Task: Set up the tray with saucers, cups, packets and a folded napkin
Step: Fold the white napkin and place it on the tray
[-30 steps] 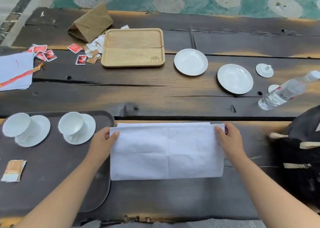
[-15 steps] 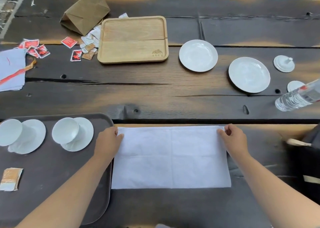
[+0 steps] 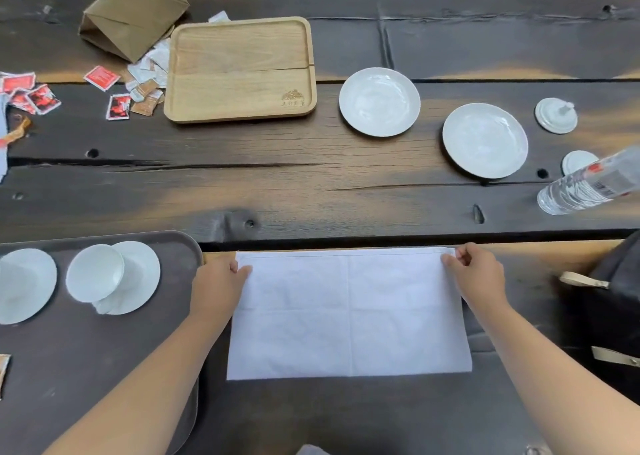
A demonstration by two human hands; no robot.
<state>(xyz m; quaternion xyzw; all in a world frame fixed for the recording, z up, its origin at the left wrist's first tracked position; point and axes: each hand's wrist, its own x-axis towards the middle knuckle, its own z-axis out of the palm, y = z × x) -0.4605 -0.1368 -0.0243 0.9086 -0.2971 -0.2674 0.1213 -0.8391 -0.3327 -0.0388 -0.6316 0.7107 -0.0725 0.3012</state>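
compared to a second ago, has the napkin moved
Yes, the napkin slid right: its left edge was well left of the knot hole in the table, now almost in line with it.

cut by edge: leftmost saucer (image 3: 41, 302) | water bottle (image 3: 588, 186) | black bag (image 3: 613, 316)
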